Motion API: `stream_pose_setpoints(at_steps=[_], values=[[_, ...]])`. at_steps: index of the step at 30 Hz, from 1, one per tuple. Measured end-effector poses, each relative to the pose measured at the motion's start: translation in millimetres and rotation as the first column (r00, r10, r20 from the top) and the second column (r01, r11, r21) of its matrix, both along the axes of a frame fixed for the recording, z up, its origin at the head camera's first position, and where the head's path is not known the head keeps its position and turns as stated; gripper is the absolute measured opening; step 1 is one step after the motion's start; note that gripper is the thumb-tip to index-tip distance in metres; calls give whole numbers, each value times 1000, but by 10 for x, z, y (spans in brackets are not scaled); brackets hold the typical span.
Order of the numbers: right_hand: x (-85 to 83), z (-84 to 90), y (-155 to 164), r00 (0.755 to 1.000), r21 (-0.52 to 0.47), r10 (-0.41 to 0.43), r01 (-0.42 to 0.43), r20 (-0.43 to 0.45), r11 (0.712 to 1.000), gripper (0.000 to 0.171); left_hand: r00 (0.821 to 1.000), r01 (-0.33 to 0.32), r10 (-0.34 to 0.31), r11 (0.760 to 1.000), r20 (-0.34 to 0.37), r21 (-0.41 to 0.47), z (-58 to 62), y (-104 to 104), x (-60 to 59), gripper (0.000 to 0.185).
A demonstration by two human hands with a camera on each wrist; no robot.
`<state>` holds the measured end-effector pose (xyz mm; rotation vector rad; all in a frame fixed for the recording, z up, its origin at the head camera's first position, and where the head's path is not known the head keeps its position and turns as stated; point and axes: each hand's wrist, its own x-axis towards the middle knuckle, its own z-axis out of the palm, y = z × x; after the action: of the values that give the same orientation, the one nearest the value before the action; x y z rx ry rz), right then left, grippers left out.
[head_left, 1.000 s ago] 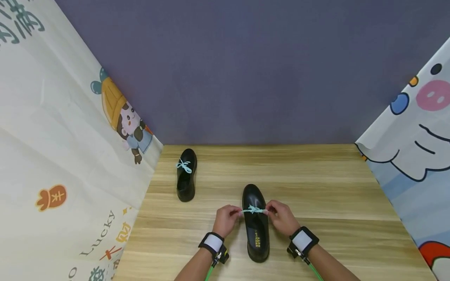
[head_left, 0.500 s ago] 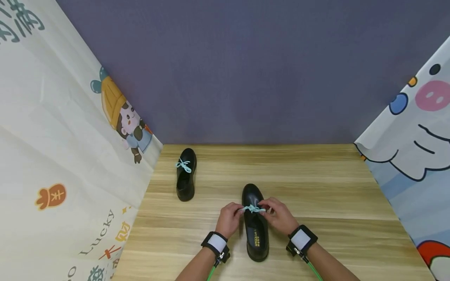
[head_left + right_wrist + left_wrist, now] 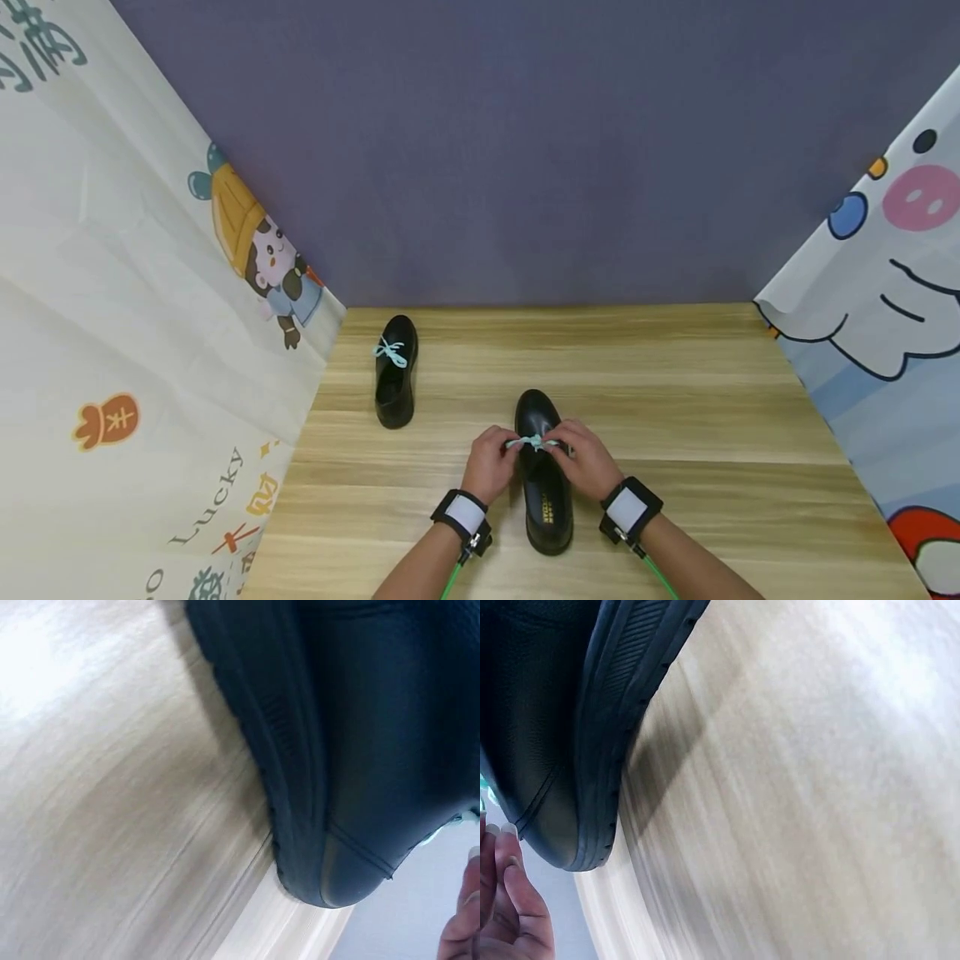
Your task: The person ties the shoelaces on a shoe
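A black leather shoe point(image 3: 546, 492) stands on the wooden surface, toe pointing away, between my two hands. Across its front lies a light-blue shoelace point(image 3: 534, 442), gathered into a knot with loops at the middle. My left hand point(image 3: 491, 462) pinches the lace's left side between thumb and fingers, close by the shoe's edge. From the other side my right hand point(image 3: 587, 460) pinches the lace near the knot, its fingertips over the shoe. Both wrist views show mostly the side of the shoe point(image 3: 547, 735), with only the fingertips point(image 3: 469, 900) at the frame edge.
A second black shoe point(image 3: 396, 375), its light-blue lace tied in a bow, stands at the back left of the wooden surface point(image 3: 675, 375). A grey-blue wall panel point(image 3: 525, 150) rises behind. Printed white cloths point(image 3: 165, 250) hang along both sides.
My right hand has moved left and inward, from beside the shoe to near the knot. The left hand has shifted slightly toward the shoe and up. The pulled lace ends look shorter.
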<state>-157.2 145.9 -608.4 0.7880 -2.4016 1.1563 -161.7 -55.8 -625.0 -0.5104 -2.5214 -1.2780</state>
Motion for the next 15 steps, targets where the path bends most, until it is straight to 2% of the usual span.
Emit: stream_pose_setpoints(at_steps=[4,8,11,15], values=[[-7,3,15,999,-4,11,-11,31,1000,20,1000,-11,11,1000,-10,2,9,0,-15,5],[21,10,37,991,-18,23,-21,130,1000,20,1000,-1,1,1000,-21,-2,16,9,-9,5],[60,24,43,978,-33,-2,10,210,999,20,1000,4,-4,1000,-21,-4,18,16,1,5],[85,47,11,982,14,-44,42,185,999,29,1000,0,-1,1000,-18,-17,27,20,2,4]])
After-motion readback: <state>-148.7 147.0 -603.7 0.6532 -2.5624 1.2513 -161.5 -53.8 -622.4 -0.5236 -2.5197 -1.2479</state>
